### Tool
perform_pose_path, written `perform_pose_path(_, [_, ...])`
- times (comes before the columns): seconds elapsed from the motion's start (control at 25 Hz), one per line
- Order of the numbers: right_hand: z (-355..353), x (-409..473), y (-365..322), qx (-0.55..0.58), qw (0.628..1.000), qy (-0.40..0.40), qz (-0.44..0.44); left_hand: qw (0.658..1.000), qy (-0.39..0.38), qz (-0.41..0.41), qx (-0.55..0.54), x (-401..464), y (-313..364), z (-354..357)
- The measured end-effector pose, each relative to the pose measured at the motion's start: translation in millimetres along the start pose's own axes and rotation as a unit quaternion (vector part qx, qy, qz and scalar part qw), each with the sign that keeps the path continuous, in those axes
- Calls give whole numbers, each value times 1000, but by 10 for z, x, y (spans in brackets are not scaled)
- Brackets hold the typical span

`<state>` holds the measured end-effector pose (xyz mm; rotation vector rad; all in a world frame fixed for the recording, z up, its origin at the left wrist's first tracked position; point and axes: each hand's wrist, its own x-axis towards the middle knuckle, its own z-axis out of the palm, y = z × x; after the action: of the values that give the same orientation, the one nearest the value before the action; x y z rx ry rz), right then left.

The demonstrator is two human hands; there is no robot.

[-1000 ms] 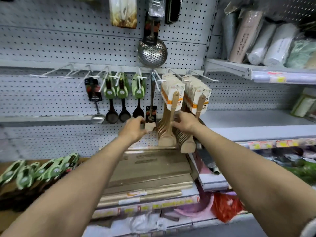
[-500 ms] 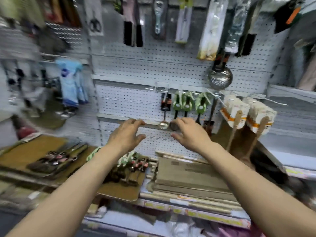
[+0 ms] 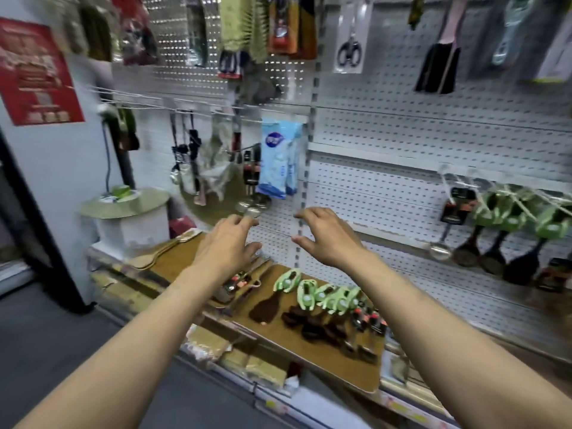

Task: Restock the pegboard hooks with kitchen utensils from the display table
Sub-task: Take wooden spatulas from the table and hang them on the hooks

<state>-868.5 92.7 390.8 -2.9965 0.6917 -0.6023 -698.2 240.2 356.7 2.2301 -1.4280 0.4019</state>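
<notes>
Since half a second ago both hands have swung left along the pegboard (image 3: 402, 144). Left hand (image 3: 227, 244) and right hand (image 3: 328, 238) hover released, empty, above the counter (image 3: 349, 366); green-carded utensils (image 3: 322, 297) lie below the right grip, handles pointing toward the board.

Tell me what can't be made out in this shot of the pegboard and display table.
Head view only:
- Red poster: its text is lost to motion blur.
- Packaged items on the top hooks: cut off by the upper edge and smeared.
- Green-carded utensils on the brown board: their count is unclear, since they overlap.
- Left hand and right hand: the palms face away.
</notes>
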Motion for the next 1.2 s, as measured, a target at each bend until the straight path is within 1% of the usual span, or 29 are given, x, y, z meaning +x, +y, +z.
perform_pose_path(0.16, [502, 915, -587, 15, 999, -13, -29, 999, 17, -29, -2, 242, -1009, -86])
perform_pose_path(0.28, [964, 1659, -873, 28, 998, -32, -44, 999, 24, -47, -7, 536, -1745, -34])
perform_pose_path(0.4, [1420, 2441, -1080, 43, 997, -33, -61, 997, 36, -63, 6, 936, -2440, 40])
perform_pose_path(0.6, [2028, 3968, -1498, 80, 993, -44, -75, 996, 15, -90, 18, 1818, -3741, 105])
perform_pose_path(0.8, [2476, 5108, -1835, 81, 993, -52, -69, 994, 9, -103, 32, 2470, -4717, 220])
perform_pose_path(1.0, [3100, 5703, -2035, 78, 994, -73, -30, 995, -32, -98, 5, 2863, -5644, 658])
perform_pose_path(1.12, [3639, 5975, -2176, 84, 989, -118, 26, 992, -92, -80, -20, 3110, -6272, 1057])
perform_pose_path(1.2, [3980, 6137, -2287, 84, 983, -141, 79, 987, -143, -57, -36, 3296, -6666, 1327])
